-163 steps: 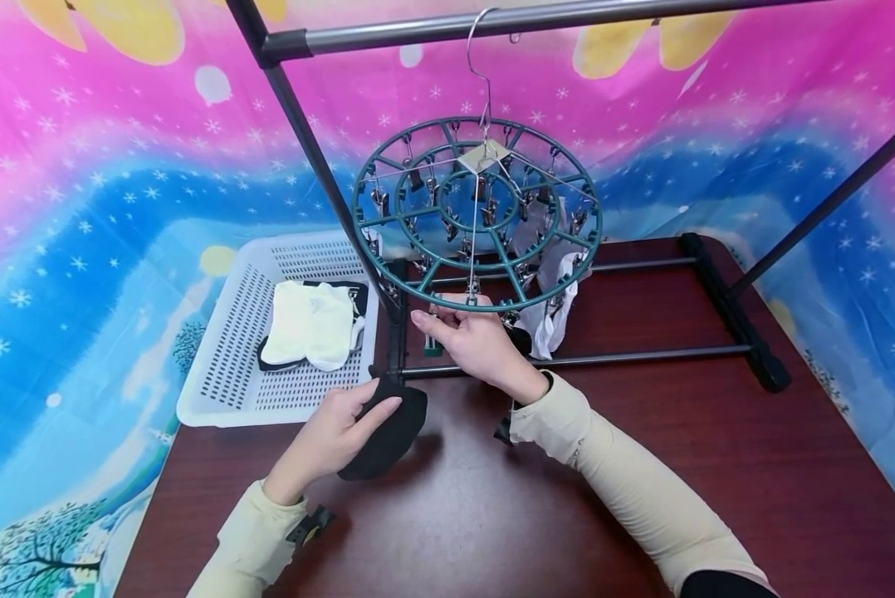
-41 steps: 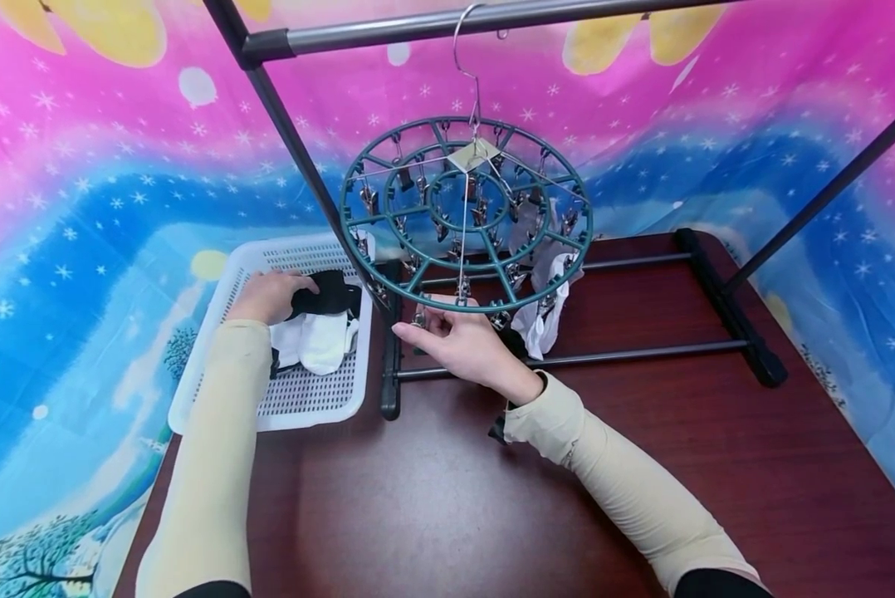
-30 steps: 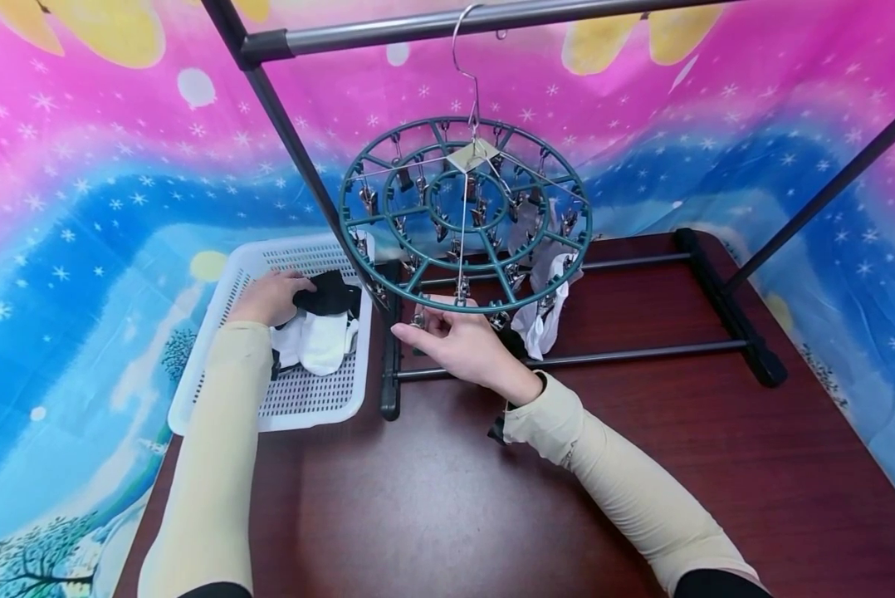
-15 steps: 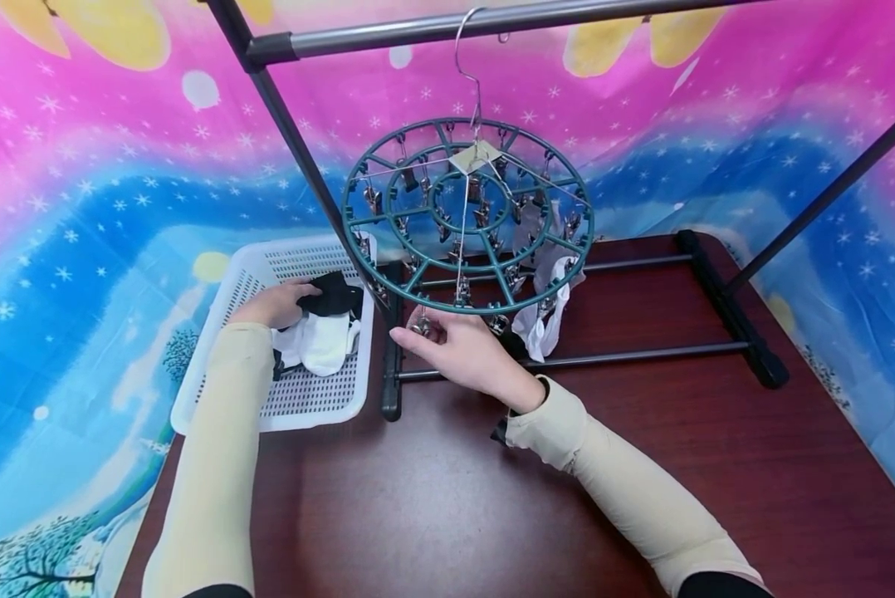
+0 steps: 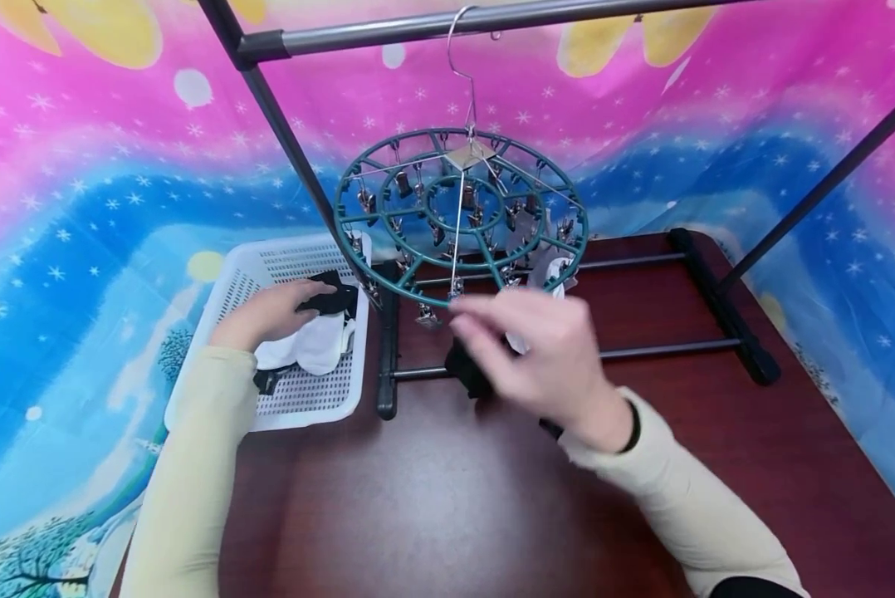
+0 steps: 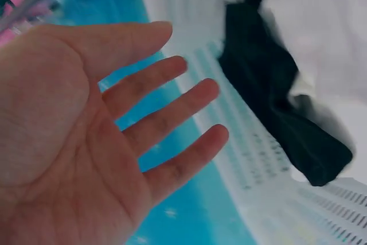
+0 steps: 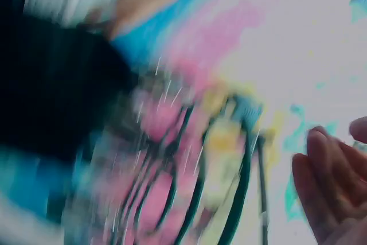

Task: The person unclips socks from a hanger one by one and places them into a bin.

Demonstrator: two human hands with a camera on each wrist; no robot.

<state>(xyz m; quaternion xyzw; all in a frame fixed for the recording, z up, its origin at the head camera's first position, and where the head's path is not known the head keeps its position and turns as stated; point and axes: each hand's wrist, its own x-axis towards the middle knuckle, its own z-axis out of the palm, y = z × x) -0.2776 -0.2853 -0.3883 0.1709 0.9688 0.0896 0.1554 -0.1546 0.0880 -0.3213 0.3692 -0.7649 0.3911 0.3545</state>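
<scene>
In the head view, my left hand (image 5: 268, 314) reaches into the white basket (image 5: 357, 374), fingertips over a black sock (image 5: 331, 299) beside white socks (image 5: 316, 345). The left wrist view shows that hand (image 6: 74, 136) with fingers spread and relaxed, apart from the black sock (image 6: 269, 96). My right hand (image 5: 545, 357), blurred, is in front of the round green clip hanger (image 5: 462, 267), near its front rim. Its fingers (image 7: 324, 170) appear loosely bent with nothing between them in the right wrist view. Another black sock (image 5: 468, 370) hangs below the rim, partly behind this hand.
The hanger hooks onto the dark rack's top bar (image 5: 388, 33). Metal clips dangle around it, including one clip (image 5: 427, 316) at the front. White cloth (image 5: 545, 257) hangs at its right side. The rack's feet and lower bars (image 5: 664, 350) stand on the brown table (image 5: 418, 515).
My right hand has left the front clip and moved right and nearer the camera, uncovering the clip and a hanging black sock. The hanger has tilted slightly. My left hand stays at the basket.
</scene>
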